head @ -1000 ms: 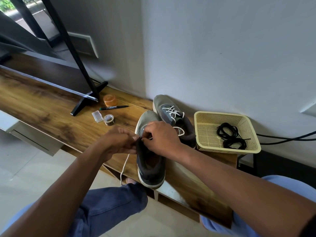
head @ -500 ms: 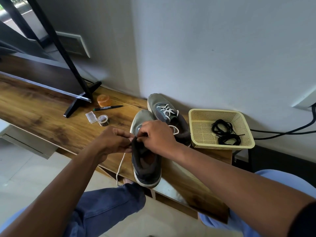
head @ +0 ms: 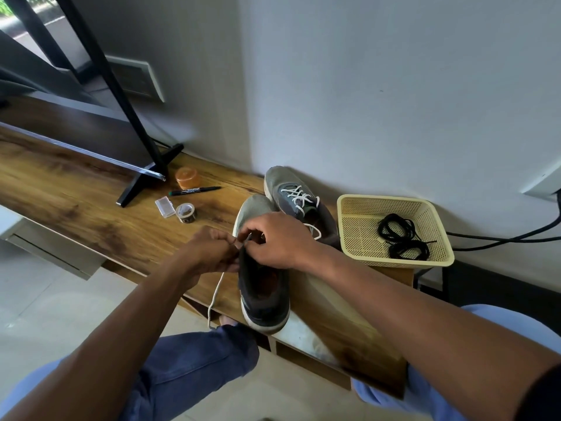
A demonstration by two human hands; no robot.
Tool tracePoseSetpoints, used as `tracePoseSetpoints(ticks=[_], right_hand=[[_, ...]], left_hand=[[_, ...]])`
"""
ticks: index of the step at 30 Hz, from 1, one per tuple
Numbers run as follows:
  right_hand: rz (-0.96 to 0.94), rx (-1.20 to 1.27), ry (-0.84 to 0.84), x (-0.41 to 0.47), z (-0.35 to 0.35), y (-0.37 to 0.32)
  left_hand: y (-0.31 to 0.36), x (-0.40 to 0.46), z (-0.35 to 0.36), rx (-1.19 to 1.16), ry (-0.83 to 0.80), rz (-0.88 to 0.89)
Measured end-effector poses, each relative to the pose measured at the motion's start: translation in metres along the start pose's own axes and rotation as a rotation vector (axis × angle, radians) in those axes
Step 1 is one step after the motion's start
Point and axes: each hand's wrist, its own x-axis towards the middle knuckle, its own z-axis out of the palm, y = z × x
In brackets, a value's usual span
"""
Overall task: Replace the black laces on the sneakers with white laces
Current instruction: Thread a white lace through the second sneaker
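Both hands meet over the near sneaker (head: 263, 287): left hand (head: 209, 250) has fingers curled, pinching the white lace (head: 216, 294) at the shoe's left eyelet edge, right hand (head: 274, 241) curled w/ fingertips pinched at the same spot on the tongue side; exactly what the right one pinches can't be told. Lace's loose end drops from the left hand over the shelf edge toward 6 o'clock, ending by the person's knee in blue jeans (head: 194, 369)

Near sneaker sits on the wooden shelf (head: 91, 208), heel toward the person, toe pointing to 12. Touching it at approx 1 o'clock is the 2nd sneaker (head: 299, 199), already strung w/ white laces. At 3 o'clock from that pair, just beside, is a cream plastic basket (head: 358, 208) w/ coiled black laces (head: 400, 238) inside

At 10 o'clock from the hands, on the shelf: tape roll (head: 185, 212), small clear plastic box (head: 164, 207) touching it, black marker (head: 194, 191), orange lid-like tub (head: 187, 177). Further to 10–11, a black TV stand leg (head: 142, 180) under the screen's lower edge. Dark cables (head: 501, 238) run along the wall at 3 o'clock, beyond the basket
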Motion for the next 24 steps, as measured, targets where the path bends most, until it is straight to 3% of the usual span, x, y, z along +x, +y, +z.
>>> tracePoseSetpoints(ticks=[3, 7, 10, 13, 15, 17, 21, 22, 24], right_hand=[[-0.042, -0.125, 0.023, -0.003, 0.003, -0.002], [-0.114, -0.268, 0.068, -0.003, 0.004, -0.002], [-0.118, -0.289, 0.063, -0.002, 0.002, 0.001], [-0.114, -0.304, 0.053, -0.001, -0.001, 0.003], [-0.097, -0.307, 0.041, 0.000, -0.004, 0.006], [-0.074, -0.290, 0.005, 0.001, -0.006, 0.009], [-0.030, -0.240, -0.039, 0.004, -0.007, 0.012], [-0.027, -0.231, -0.035, 0.005, -0.007, 0.013], [-0.024, -0.209, -0.036, 0.005, -0.007, 0.014]], left_hand=[[0.004, -0.001, -0.001, 0.042, 0.037, 0.011], [0.009, -0.003, -0.012, -0.067, 0.220, 0.089], [0.015, -0.006, -0.029, -0.356, 0.255, 0.137], [0.021, -0.010, -0.047, -0.781, 0.126, 0.196], [0.024, -0.012, -0.055, -0.904, 0.094, 0.259], [0.022, -0.011, -0.056, -0.743, 0.147, 0.296], [0.011, -0.007, -0.044, 0.343, 0.312, 0.557], [0.010, -0.007, -0.039, 0.590, 0.276, 0.604], [0.011, -0.008, -0.029, 0.817, 0.107, 0.550]])
